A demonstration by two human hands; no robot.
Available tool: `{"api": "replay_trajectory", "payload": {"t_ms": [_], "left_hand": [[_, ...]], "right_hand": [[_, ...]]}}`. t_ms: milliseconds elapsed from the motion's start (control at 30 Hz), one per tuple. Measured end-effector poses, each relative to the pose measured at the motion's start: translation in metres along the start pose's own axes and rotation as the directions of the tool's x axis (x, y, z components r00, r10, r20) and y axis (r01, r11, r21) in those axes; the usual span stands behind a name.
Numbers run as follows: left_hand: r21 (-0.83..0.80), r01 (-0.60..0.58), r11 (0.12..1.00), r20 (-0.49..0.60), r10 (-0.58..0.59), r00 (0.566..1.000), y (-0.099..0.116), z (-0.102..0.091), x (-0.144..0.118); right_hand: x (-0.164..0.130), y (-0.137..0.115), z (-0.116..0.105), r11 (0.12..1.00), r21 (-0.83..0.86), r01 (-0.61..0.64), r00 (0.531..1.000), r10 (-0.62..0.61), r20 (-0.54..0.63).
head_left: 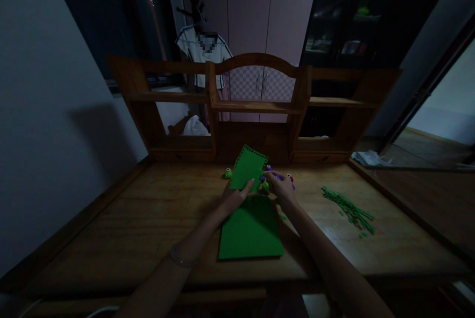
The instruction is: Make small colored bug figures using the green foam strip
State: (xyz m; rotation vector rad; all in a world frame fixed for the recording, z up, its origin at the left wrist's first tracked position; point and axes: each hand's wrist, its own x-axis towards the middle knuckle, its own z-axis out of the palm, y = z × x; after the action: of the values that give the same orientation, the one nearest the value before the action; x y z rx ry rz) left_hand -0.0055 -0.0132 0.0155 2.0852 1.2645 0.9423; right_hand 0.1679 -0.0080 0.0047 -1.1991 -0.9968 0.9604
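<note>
My left hand (237, 196) grips a small green sheet (246, 168) from its lower edge, thumb on the front. Small holes run along the top and side edges of this sheet, which is raised and tilted above the table. At its right edge my right hand (279, 185) is closed, fingertips pinched together; whatever they hold is too small and dark to tell. Just below lies a larger green sheet or stack (251, 231), flat on the wood. Behind and beside my right hand are small purple and green toy figures with round eyes, partly hidden, including a purple one (268, 167).
A green toy figure (228, 173) stands left of the raised sheet. Thin green strips (347, 208) lie in a pile on the right, with small green scraps (363, 235) near it. A wooden shelf unit (256, 107) rises along the back of the table (148, 219).
</note>
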Motion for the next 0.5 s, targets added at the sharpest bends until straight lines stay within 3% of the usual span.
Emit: {"api": "replay_trajectory", "payload": {"t_ms": [267, 500], "left_hand": [[-0.039, -0.029, 0.999, -0.020, 0.028, 0.999, 0.0038, -0.0019, -0.0008], [-0.068, 0.018, 0.998, -0.007, -0.018, 1.000, 0.0062, -0.0024, -0.0016]], "right_hand": [[0.0012, 0.0021, -0.0012, 1.000, 0.009, -0.001, 1.000, 0.001, -0.001], [-0.0021, -0.0024, -0.0001, 1.000, 0.023, -0.012, 1.000, 0.012, 0.025]]}}
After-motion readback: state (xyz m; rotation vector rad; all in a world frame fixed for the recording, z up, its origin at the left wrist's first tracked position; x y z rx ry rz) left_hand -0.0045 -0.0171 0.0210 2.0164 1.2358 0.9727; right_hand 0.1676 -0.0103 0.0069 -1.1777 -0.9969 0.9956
